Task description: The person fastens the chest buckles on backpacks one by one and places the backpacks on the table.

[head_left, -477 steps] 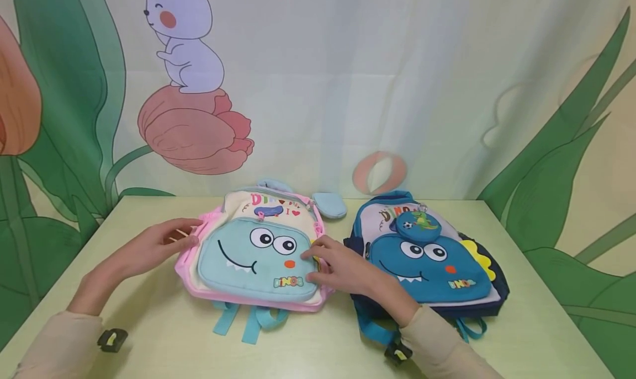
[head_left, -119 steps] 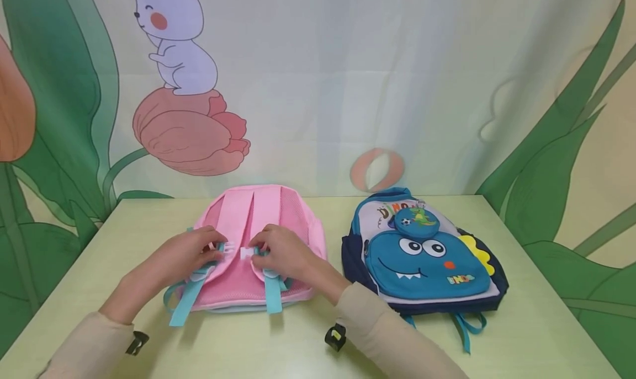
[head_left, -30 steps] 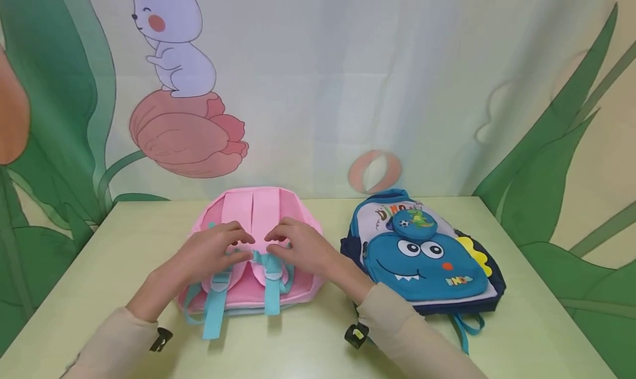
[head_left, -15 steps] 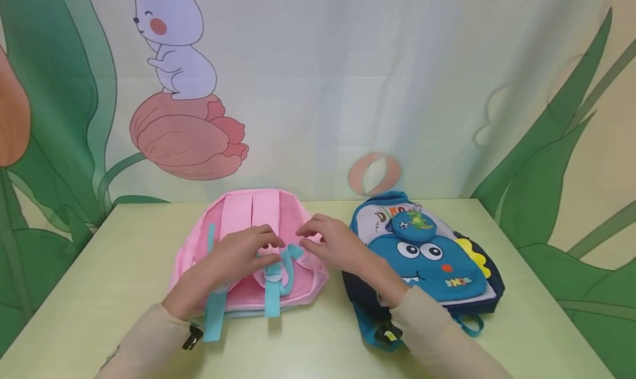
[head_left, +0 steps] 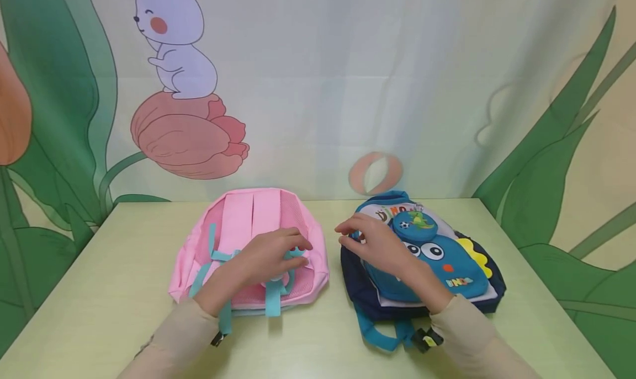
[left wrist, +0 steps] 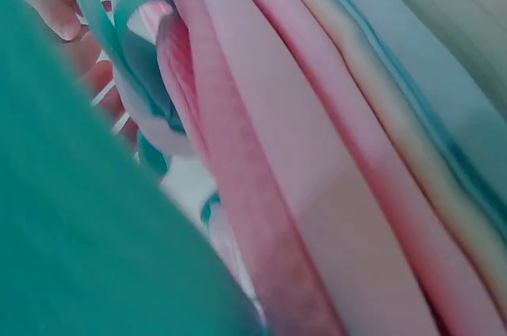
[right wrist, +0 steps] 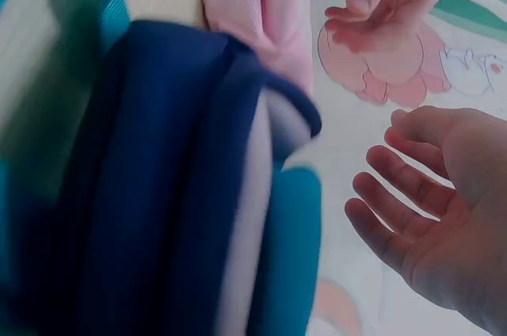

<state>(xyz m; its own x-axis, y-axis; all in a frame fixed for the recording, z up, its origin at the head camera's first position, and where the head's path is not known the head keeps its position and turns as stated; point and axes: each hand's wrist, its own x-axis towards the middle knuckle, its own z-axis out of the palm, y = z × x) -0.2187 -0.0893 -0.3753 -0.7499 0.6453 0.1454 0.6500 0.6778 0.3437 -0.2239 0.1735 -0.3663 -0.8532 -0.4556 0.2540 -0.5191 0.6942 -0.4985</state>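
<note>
In the head view a pink backpack (head_left: 265,208) lies back side up, its teal straps (head_left: 272,302) showing. My left hand (head_left: 270,252) hovers over its right half, fingers loosely bent and holding nothing. To the right, a blue dinosaur backpack (head_left: 472,274) lies face up with a round crocodile pouch (head_left: 422,224) on its front. My right hand (head_left: 377,244) is above that bag's left side, with spread, empty fingers (right wrist: 400,229) in the right wrist view. Blurred teal strap (left wrist: 79,225) and the pink bag's layered side fill the left wrist view.
Both bags stand side by side on a pale green table (head_left: 124,246) with a narrow gap between them. Behind the table hangs a curtain (head_left: 308,92) printed with a rabbit and flowers. A blue strap loop (head_left: 380,337) trails toward the front.
The pink backpack, earlier face up, now lies turned over. Both hands have let go of its strap buckle halves and moved right, the right hand now over the blue backpack.
</note>
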